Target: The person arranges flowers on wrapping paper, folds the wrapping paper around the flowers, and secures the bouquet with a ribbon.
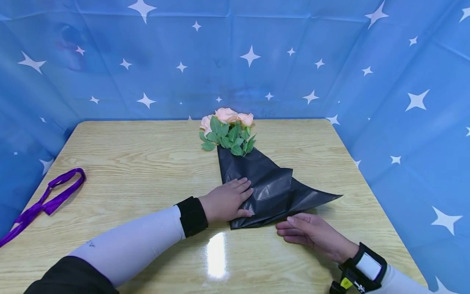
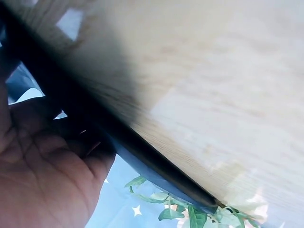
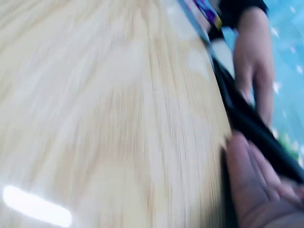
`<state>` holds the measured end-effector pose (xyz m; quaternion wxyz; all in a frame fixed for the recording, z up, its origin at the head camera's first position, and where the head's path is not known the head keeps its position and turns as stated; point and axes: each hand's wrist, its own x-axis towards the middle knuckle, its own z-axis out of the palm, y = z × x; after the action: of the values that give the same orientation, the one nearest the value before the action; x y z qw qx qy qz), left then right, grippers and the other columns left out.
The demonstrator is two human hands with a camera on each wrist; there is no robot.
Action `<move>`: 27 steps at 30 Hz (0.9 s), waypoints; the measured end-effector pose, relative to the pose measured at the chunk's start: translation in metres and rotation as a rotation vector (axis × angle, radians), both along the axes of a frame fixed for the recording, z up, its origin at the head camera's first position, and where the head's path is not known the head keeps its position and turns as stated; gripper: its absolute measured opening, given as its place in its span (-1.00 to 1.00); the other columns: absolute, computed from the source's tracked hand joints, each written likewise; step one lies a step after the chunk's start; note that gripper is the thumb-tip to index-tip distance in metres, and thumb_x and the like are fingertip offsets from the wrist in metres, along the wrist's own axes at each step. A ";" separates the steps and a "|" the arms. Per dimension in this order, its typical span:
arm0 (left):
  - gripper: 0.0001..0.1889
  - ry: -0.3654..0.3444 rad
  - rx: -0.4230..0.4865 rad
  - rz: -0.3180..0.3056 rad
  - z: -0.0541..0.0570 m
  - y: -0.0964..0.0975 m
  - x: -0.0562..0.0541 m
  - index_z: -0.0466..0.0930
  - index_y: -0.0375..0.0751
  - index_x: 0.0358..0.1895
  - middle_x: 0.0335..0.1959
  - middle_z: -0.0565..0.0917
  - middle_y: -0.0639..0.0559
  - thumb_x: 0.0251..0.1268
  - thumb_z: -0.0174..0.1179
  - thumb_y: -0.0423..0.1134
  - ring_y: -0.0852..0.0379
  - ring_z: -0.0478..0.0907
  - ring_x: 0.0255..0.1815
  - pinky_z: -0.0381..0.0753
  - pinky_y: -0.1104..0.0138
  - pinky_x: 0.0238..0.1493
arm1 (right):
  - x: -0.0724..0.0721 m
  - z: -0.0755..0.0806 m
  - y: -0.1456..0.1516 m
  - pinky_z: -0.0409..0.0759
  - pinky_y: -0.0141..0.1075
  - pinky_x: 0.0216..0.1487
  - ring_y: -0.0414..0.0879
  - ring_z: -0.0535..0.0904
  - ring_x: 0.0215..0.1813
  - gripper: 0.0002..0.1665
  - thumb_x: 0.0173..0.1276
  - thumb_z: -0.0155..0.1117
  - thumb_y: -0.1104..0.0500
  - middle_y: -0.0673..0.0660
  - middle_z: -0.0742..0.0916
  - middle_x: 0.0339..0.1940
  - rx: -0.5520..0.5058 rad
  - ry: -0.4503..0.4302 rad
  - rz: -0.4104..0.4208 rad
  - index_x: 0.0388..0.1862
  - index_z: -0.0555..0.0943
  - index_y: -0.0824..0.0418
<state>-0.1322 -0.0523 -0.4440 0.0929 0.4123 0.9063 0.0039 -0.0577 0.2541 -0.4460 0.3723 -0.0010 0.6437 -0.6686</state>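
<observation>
A bouquet of pale pink flowers (image 1: 226, 115) with green leaves (image 1: 232, 136) lies on the table, its lower part covered by folded black wrapping paper (image 1: 273, 179). The paper's right side runs out to a long point. My left hand (image 1: 227, 201) rests palm down on the paper's left part, fingers extended; the left wrist view shows its palm (image 2: 50, 166) over the dark sheet. Beside the paper's lower right edge is my right hand (image 1: 312, 233), fingers nearly straight and together. In the right wrist view its fingers (image 3: 247, 166) are close to the paper; whether they touch cannot be told.
A purple ribbon (image 1: 60, 200) lies looped at the left of the wooden table (image 1: 147, 155). Blue cloth with white stars (image 1: 227, 61) hangs behind the table and along both sides.
</observation>
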 end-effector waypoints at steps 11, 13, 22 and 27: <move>-0.16 0.045 0.011 -0.008 -0.002 0.002 -0.001 0.28 -0.26 0.58 0.63 0.29 -0.17 0.55 -0.04 0.34 -0.07 0.11 0.71 0.12 0.14 0.68 | -0.008 0.006 -0.074 0.49 -0.41 -0.32 -0.20 0.55 -0.38 -0.54 0.49 0.32 -0.09 -0.02 0.60 -0.47 0.447 0.191 -0.296 -0.38 0.59 0.28; -0.17 0.043 0.014 -0.010 -0.002 0.002 -0.002 0.29 -0.26 0.58 0.63 0.29 -0.17 0.56 -0.03 0.34 -0.07 0.12 0.70 0.12 0.14 0.68 | -0.008 0.009 -0.082 0.29 -0.35 -0.35 -0.15 0.36 -0.46 -0.52 0.50 0.28 -0.11 -0.06 0.38 -0.61 0.510 0.193 -0.310 -0.51 0.45 0.17; -0.45 0.006 0.056 -0.044 -0.007 -0.008 -0.010 0.29 -0.31 0.57 0.64 0.26 -0.19 0.67 -0.02 -0.15 -0.07 0.10 0.71 0.14 0.19 0.67 | -0.010 0.016 -0.107 0.12 0.09 0.62 0.14 0.24 0.58 -0.42 0.70 -0.06 0.10 0.34 0.42 0.54 0.289 0.255 -0.242 0.50 0.33 0.45; -0.25 0.063 0.104 0.063 -0.008 -0.016 -0.011 0.29 -0.43 0.53 0.62 0.23 -0.34 0.59 0.10 0.12 -0.20 0.10 0.70 0.17 0.13 0.66 | -0.009 0.016 -0.119 0.19 0.11 0.57 0.16 0.30 0.56 -0.44 0.71 -0.11 0.14 0.33 0.46 0.52 0.270 0.306 -0.200 0.55 0.31 0.38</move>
<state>-0.1428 -0.0680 -0.4523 0.0425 0.3877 0.9199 0.0410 -0.0666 0.1350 -0.4300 0.1988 0.0113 0.7733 -0.6019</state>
